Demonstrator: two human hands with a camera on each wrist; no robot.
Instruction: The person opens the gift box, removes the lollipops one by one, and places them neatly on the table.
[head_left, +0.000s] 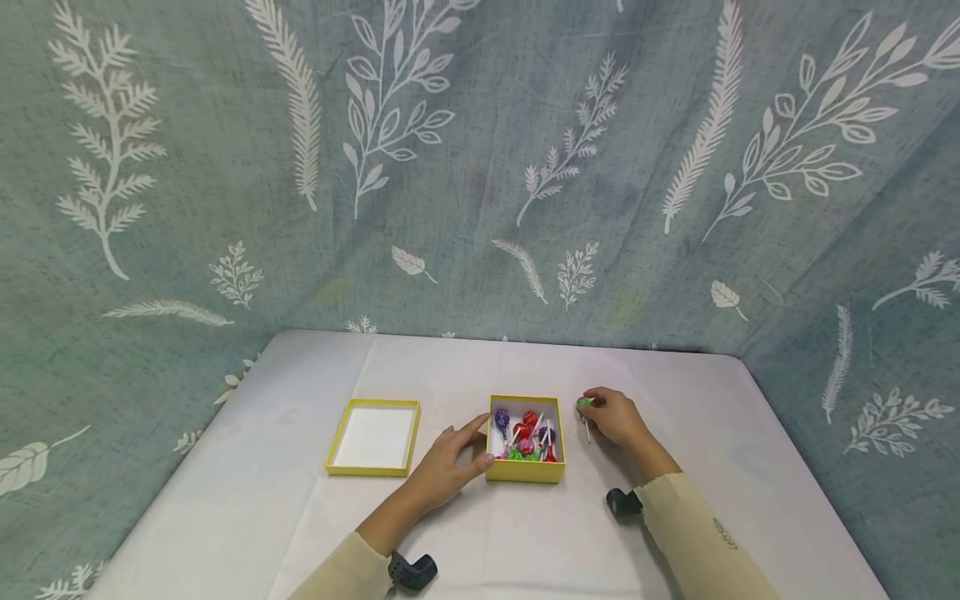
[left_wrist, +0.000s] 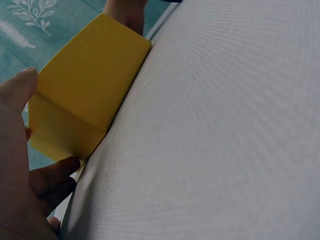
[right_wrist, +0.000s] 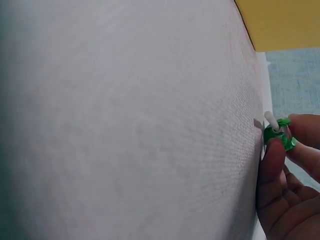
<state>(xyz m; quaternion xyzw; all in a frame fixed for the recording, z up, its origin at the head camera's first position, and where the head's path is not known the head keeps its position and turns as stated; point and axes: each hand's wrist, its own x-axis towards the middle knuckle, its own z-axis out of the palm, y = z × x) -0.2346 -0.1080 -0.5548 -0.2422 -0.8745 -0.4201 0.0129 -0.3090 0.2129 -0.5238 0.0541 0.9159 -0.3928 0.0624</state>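
A yellow box with a white inside stands on the table, holding several lollipops in purple, red and green wrappers. My left hand touches the box's left side with thumb and fingers spread; in the left wrist view the thumb lies at the box's upper edge. To the right of the box, my right hand pinches a green-wrapped lollipop between thumb and fingers. Its white stick points down toward the tabletop, and the fingers partly hide its head.
A yellow-edged box lid, white inside, lies on the table left of the box. White cloth covers the table. Behind it hangs a grey-green curtain with white leaf prints. A dark device sits at each wrist.
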